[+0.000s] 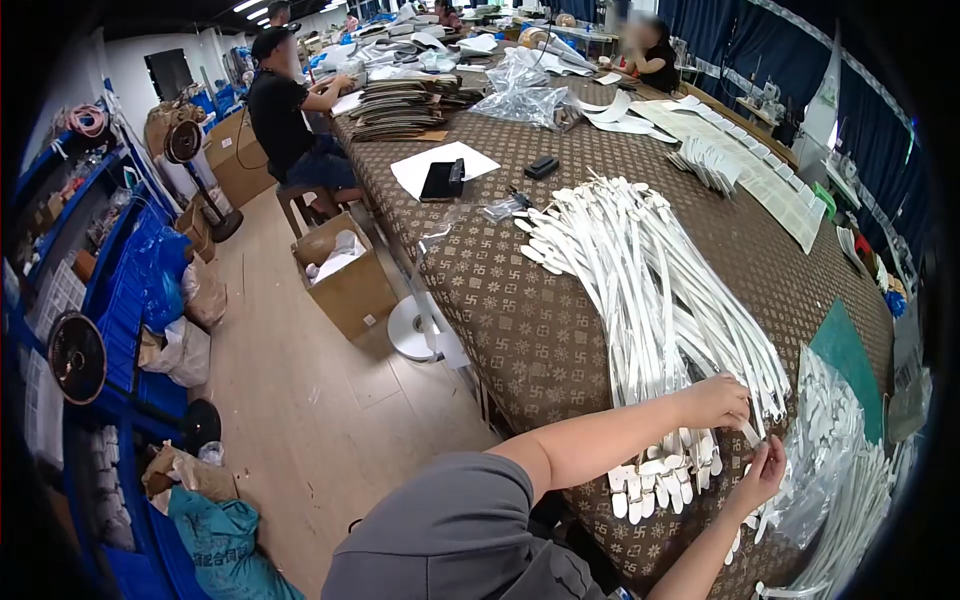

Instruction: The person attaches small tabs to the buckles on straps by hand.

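A large bundle of long, narrow white straps (640, 270) with rounded ends lies lengthwise along the patterned table. Over its near right part, my left hand (716, 402) is closed, pinching a white strap (753, 434). My right hand (762, 480) is just below, its fingers closed at the lower end of that same strap. Exactly how the fingertips grip it is too small to make out. Below my left forearm, the near rounded strap ends (655, 485) lie at the table's edge.
Right of my hands are a clear plastic bag (815, 450) of white pieces, more straps (850, 530) and a green sheet (845, 350). Farther up are a black case (442, 180) on white paper and stacked brown pieces (400, 108). Co-workers sit at the far table. A carton (345, 290) stands on the floor.
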The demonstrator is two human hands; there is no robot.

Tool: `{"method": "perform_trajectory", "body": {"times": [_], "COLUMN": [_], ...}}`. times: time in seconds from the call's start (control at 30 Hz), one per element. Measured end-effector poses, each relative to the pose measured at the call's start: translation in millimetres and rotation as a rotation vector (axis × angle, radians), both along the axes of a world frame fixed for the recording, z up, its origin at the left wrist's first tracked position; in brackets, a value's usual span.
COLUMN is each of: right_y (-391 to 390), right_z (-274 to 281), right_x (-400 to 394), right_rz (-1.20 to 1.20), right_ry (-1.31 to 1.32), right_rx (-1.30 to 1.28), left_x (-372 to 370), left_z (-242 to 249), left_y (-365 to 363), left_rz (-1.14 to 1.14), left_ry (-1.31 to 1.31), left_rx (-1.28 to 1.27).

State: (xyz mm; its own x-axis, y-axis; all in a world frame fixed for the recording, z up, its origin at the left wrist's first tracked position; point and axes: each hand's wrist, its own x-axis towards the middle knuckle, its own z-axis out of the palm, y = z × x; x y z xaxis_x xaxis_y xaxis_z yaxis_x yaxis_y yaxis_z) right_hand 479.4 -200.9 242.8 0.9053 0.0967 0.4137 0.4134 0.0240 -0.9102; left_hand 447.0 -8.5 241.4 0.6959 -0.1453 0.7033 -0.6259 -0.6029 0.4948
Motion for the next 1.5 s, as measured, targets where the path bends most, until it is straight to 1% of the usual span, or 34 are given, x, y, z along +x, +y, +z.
{"method": "perform_trajectory", "body": {"times": [0.1,0.23,0.27,0.37,0.47,0.53,0.63,0.67,0.73,0.77,0.8,0.83,0.87,0.9,0.93,0.97,1.0,1.07,1.1,1.13,1.2,1.23,1.27,1.33,1.37,1.4,1.5], "right_y": [-3.4,-6.9,-5.9,5.4,9.0,4.9,-22.1,-31.6,-55.3,-64.8,-72.7,-79.3,-83.4,-80.8,-82.7,-81.0,-76.8,-65.2,-61.7,-59.4,-53.3,-51.7,-51.5,-50.2,-48.2,-45.8,-39.2], "right_z": [-7.9,-14.9,-13.4,-4.0,3.1,7.2,11.7,7.2,-5.4,-6.0,-4.5,-2.9,0.4,7.9,5.4,8.8,15.6,23.8,23.9,21.1,11.7,10.5,11.4,16.0,17.9,18.9,17.8], "right_x": [7.6,8.2,6.5,-8.7,-14.8,-13.4,10.9,22.7,44.2,45.3,47.6,47.1,47.7,40.1,37.7,36.8,31.1,23.9,22.1,21.5,22.4,21.9,21.1,20.7,21.1,21.4,16.6], "right_rz": [0.170,0.244,0.242,0.193,0.182,0.174,-0.005,-0.040,-0.250,-0.279,-0.310,-0.309,-0.318,-0.351,-0.305,-0.220,-0.236,-0.252,-0.254,-0.262,-0.250,-0.245,-0.248,-0.125,-0.060,-0.054,0.308], "right_ry": [0.026,0.135,0.133,0.115,0.074,0.055,0.033,0.044,-0.045,-0.057,-0.062,0.025,0.192,0.251,0.329,0.411,0.426,0.433,0.428,0.444,0.389,0.356,0.358,0.360,0.358,0.353,0.455], "right_rx": [-0.140,-0.080,-0.079,0.042,0.039,0.040,-0.071,-0.070,-0.503,-0.588,-0.679,-0.728,-0.818,-0.928,-0.913,-0.953,-0.991,-1.064,-1.100,-1.097,-1.097,-1.098,-1.097,-0.967,-0.900,-0.901,-0.153], "left_x": [-5.0,-18.6,-20.3,-21.5,-18.4,-19.2,-18.8,-16.9,-12.4,-12.1,-10.8,-11.2,-16.2,-16.4,-14.5,-9.8,-6.9,-15.3,-12.4,-8.5,-3.7,-4.2,-4.9,-6.2,-7.1,-8.4,-11.4], "left_z": [1.7,17.9,17.8,16.3,19.4,21.0,23.1,20.9,15.1,14.7,15.0,13.9,22.9,23.3,17.9,12.0,6.9,16.9,13.4,8.6,2.7,3.9,5.7,9.4,12.0,16.6,21.5], "left_y": [-4.1,-20.3,-26.8,-35.9,-29.6,-26.1,-22.0,-22.9,-28.6,-27.0,-25.3,-25.6,-24.1,-23.6,-21.7,-21.3,-21.5,-20.9,-23.0,-22.6,-19.9,-19.5,-19.3,-18.4,-18.3,-19.2,-21.1], "left_rz": [-0.012,-0.007,-0.007,-0.013,-0.079,-0.086,-0.121,-0.090,-0.039,-0.013,-0.007,0.005,0.056,0.057,0.047,0.024,0.015,-0.049,-0.070,-0.128,-0.234,-0.239,-0.263,-0.302,-0.298,-0.272,-0.210], "left_ry": [0.014,0.052,0.042,0.025,0.142,0.124,0.088,0.064,0.055,0.064,0.131,0.201,0.287,0.260,0.328,0.245,0.161,0.394,0.407,0.372,0.295,0.299,0.373,0.516,0.512,0.541,0.600], "left_rx": [0.013,-0.033,-0.041,-0.054,-0.010,0.003,0.029,0.029,0.055,0.081,0.047,-0.010,0.004,-0.062,-0.114,-0.194,-0.276,-0.458,-0.456,-0.523,-0.656,-0.653,-0.701,-0.799,-0.800,-0.798,-0.799]}}
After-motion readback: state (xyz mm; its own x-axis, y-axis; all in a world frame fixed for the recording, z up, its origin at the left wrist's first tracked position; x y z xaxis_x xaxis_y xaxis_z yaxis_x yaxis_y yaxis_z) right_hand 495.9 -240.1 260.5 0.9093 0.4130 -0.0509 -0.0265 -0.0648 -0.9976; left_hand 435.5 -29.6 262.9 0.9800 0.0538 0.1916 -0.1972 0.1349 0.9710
